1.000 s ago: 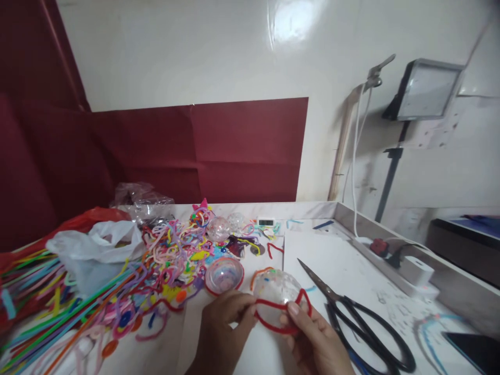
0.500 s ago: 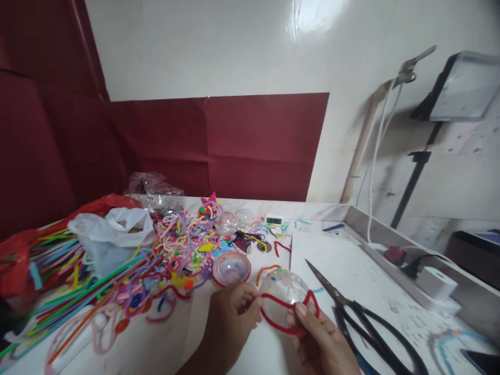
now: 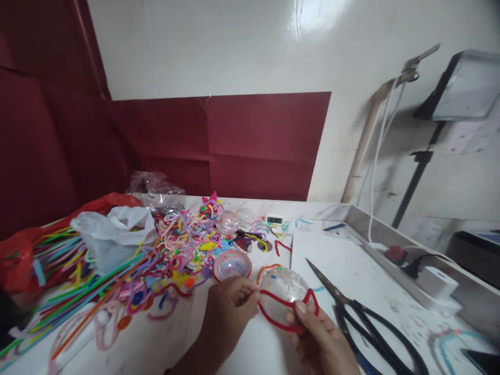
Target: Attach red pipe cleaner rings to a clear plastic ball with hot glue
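Observation:
Low in the middle of the head view, both my hands hold a clear plastic ball (image 3: pixel 282 291) with coloured specks inside. A red pipe cleaner (image 3: pixel 279 324) is bent into a loop around the ball. My left hand (image 3: pixel 230 307) is closed, pinching the loop's left end. My right hand (image 3: pixel 318 338) is closed on the loop's right side, thumb on top of the red wire. A clear half-dome with a red rim (image 3: pixel 232 265) lies just beyond my left hand on the white table (image 3: pixel 250 349).
Black-handled scissors (image 3: pixel 363 323) lie open to the right of my hands. A heap of bent coloured pipe cleaners (image 3: pixel 175 255) and long straight ones (image 3: pixel 58 297) fills the left. White and red plastic bags (image 3: pixel 113 229) sit behind. More clear balls (image 3: pixel 228 223), a power strip with plugs (image 3: pixel 422 271).
The camera swung slightly left, so the scene shifted right. My hands keep their hold on the ball and red loop, with the left fingers shifting a little along the wire.

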Demonstrator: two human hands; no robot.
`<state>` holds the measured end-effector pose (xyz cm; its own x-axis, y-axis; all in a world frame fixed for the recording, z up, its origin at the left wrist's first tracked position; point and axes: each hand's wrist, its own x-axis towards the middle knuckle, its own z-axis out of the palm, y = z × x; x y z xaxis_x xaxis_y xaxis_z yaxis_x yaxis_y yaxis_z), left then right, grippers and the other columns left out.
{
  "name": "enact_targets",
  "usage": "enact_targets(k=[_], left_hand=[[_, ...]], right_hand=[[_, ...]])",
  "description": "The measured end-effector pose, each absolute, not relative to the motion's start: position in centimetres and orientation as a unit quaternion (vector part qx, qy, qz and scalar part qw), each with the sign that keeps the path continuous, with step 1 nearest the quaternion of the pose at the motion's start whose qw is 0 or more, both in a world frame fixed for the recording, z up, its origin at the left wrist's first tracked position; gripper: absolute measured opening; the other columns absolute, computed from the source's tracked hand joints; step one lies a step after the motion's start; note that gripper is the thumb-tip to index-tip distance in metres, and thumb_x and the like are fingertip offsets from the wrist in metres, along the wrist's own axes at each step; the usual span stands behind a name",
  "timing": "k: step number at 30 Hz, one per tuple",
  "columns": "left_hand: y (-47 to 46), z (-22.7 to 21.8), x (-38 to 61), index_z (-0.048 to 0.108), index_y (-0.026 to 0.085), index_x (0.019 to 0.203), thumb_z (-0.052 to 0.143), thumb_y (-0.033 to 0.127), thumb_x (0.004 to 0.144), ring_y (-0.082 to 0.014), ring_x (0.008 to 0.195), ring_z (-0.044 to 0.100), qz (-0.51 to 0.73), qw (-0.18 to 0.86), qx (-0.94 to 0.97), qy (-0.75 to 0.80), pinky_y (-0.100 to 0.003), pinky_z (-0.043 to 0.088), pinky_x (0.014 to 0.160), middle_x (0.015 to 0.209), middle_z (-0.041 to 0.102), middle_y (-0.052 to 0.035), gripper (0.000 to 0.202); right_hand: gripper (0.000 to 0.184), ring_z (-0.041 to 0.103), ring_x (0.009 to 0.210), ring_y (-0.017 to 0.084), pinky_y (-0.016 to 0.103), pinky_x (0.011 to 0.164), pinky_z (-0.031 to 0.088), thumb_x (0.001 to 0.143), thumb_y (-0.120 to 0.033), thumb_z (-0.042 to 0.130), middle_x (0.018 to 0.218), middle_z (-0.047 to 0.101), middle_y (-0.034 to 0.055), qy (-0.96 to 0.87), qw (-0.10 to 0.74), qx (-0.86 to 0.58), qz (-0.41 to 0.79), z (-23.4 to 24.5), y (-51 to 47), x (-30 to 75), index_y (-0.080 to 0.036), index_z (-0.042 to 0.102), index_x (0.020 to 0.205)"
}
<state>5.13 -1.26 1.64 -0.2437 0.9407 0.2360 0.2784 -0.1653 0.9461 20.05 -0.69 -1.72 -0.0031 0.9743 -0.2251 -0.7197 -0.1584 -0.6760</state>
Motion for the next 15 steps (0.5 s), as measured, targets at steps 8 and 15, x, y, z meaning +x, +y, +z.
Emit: enact_targets(k=[8,15], left_hand=[[-1.1,1.3,5.1,0.068,0.017,0.067,0.060,0.025,0.069,-0.0161,0.048,0.061,0.544,0.306,0.536,0.568,-0.023,0.047,0.047,0.050,0.063,-0.0009,0.012],[-0.8,-0.1,4.9,0.069,0.018,0.069,0.060,0.023,0.072,-0.0152,0.046,0.060,0.554,0.274,0.555,0.557,-0.021,0.046,0.044,0.050,0.063,0.0001,0.011]], right_hand=[[0.039,0.063,0.053,0.011,0.017,0.054,0.051,0.048,-0.030,0.096,0.056,0.070,0.0003,-0.199,0.607,-0.322,0.699,-1.8,-0.6,20.1,-0.016,0.068,0.071],[0.036,0.059,0.049,0.008,0.014,0.052,0.047,0.050,-0.030,0.096,0.054,0.069,0.0008,-0.193,0.607,-0.303,0.709,-2.1,-0.5,20.0,-0.016,0.068,0.067]])
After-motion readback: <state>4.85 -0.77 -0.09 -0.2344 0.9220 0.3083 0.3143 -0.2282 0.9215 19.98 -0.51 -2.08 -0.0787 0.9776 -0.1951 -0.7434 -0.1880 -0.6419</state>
